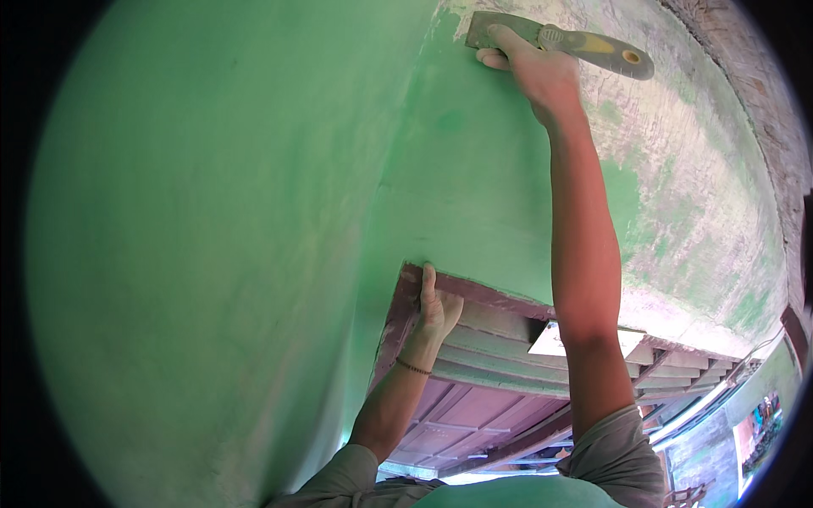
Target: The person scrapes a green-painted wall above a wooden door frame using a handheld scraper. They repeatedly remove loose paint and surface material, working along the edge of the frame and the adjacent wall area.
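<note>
My right hand (533, 66) grips a putty knife (597, 51) by the blade and neck, its grey and yellow handle pointing off to the right. The blade lies against the green painted wall (470, 159) near the top, at the edge of a patch of bare, scraped plaster (673, 190). Lower down, my left hand (438, 308) holds the corner of a dark brown wooden frame (495, 295), thumb on its face and the fingers hidden behind it. A thin beaded bracelet is on my left wrist.
A wall corner runs down left of the frame, beside another green wall (222, 190). Grey louvre slats (502, 349) fill the frame, above pink-brown panels (470, 406). A white sheet (549, 340) sits at the frame behind my right arm. Rough masonry (743, 70) borders the plaster at right.
</note>
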`<state>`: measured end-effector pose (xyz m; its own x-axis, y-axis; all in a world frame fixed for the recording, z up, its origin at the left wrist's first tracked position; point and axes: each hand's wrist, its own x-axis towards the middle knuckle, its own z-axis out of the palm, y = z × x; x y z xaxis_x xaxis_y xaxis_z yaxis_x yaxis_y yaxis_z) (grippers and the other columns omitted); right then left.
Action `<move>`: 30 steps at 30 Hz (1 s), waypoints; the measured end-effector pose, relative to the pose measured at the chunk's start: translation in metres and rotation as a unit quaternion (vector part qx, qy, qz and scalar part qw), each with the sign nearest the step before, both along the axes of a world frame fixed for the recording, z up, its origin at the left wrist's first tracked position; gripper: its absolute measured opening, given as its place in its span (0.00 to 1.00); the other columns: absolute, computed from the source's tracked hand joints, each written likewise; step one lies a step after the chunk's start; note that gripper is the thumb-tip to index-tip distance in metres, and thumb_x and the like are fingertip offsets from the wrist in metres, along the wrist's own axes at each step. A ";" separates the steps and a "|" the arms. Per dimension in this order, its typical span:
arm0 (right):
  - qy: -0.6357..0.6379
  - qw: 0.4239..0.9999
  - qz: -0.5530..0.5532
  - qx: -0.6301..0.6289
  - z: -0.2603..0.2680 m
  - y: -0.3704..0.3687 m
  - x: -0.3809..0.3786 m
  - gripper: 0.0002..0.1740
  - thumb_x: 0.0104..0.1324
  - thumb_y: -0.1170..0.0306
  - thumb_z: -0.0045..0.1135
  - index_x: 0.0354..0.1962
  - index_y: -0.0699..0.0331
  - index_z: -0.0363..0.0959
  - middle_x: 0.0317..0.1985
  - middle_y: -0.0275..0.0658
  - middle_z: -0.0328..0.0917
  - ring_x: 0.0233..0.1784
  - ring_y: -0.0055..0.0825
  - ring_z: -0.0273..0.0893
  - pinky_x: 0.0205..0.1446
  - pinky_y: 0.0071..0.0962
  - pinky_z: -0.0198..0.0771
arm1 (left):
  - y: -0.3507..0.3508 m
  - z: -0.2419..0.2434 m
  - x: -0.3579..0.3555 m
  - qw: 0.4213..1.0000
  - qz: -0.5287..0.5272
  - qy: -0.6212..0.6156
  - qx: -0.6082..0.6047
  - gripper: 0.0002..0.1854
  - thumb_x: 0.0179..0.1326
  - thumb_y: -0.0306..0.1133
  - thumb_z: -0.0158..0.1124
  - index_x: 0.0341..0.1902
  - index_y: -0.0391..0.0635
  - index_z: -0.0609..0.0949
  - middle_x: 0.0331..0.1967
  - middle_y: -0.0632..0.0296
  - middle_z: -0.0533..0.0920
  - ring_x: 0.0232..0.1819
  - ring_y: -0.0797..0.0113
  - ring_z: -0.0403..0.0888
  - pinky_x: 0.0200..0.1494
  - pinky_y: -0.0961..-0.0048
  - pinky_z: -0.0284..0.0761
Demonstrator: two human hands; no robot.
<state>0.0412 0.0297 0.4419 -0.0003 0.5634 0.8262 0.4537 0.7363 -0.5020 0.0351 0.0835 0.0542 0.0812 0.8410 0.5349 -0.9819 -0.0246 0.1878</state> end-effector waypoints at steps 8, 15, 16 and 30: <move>-0.104 0.982 -0.048 0.149 0.007 0.012 -0.031 0.14 0.63 0.62 0.59 0.32 0.67 0.81 0.33 0.45 0.85 0.40 0.41 0.83 0.49 0.41 0.75 | 0.002 -0.005 -0.004 1.000 0.000 -0.003 -0.012 0.46 0.63 0.68 0.65 0.76 0.53 0.66 0.72 0.69 0.71 0.75 0.64 0.63 0.79 0.57 0.55; -0.152 0.945 -0.120 0.265 0.014 0.023 -0.024 0.12 0.58 0.62 0.61 0.30 0.63 0.80 0.30 0.45 0.83 0.35 0.41 0.83 0.43 0.42 0.76 | 0.002 -0.007 0.002 1.000 -0.013 -0.012 0.012 0.43 0.66 0.66 0.62 0.76 0.52 0.67 0.72 0.69 0.71 0.75 0.63 0.63 0.78 0.58 0.55; -0.070 0.983 -0.070 0.153 0.014 0.018 -0.032 0.12 0.57 0.62 0.61 0.29 0.63 0.80 0.30 0.45 0.83 0.35 0.40 0.83 0.43 0.41 0.77 | 0.003 -0.008 0.002 1.000 -0.008 -0.012 0.014 0.43 0.67 0.66 0.61 0.76 0.52 0.67 0.72 0.69 0.71 0.75 0.64 0.63 0.78 0.58 0.55; -0.075 0.973 0.009 0.217 0.001 0.026 -0.013 0.11 0.59 0.66 0.61 0.26 0.66 0.80 0.25 0.44 0.84 0.28 0.35 0.83 0.35 0.38 0.76 | 0.003 -0.002 -0.003 1.000 -0.008 0.002 0.022 0.44 0.66 0.68 0.61 0.76 0.53 0.66 0.72 0.70 0.70 0.75 0.65 0.63 0.78 0.58 0.56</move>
